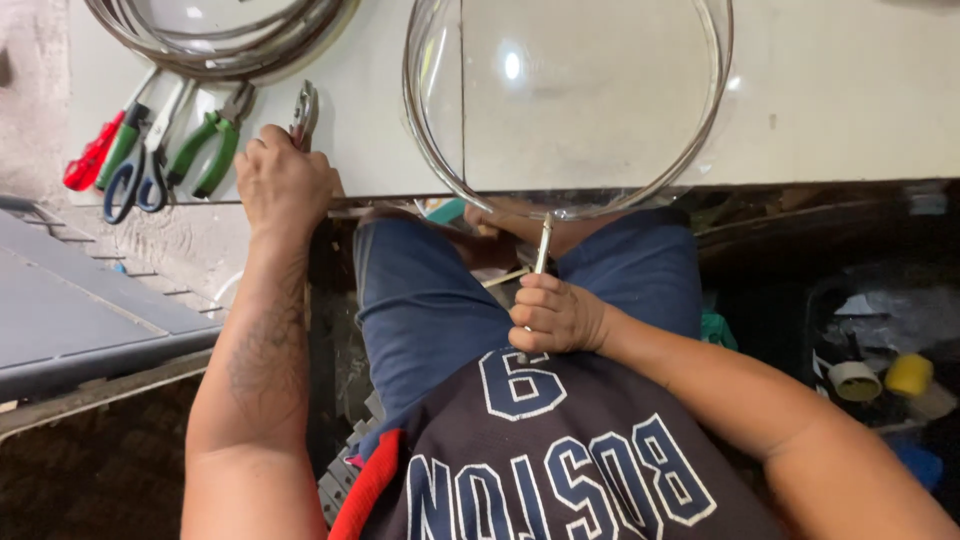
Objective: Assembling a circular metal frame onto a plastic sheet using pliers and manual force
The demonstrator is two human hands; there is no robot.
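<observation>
Steel pliers gripped by left hand at surface edge | right hand fingers clenched on wire end, steadying hoop | spare tools near.

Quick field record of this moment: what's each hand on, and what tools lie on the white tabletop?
left hand: grips metal pliers at the table edge
right hand: fist closed on a thin metal tool, tip at the wire ring
wire ring: large, overhangs the table edge
wire coil: top left
other tools: green-handled pliers, blue scissors, red-handled tool
table: white
</observation>
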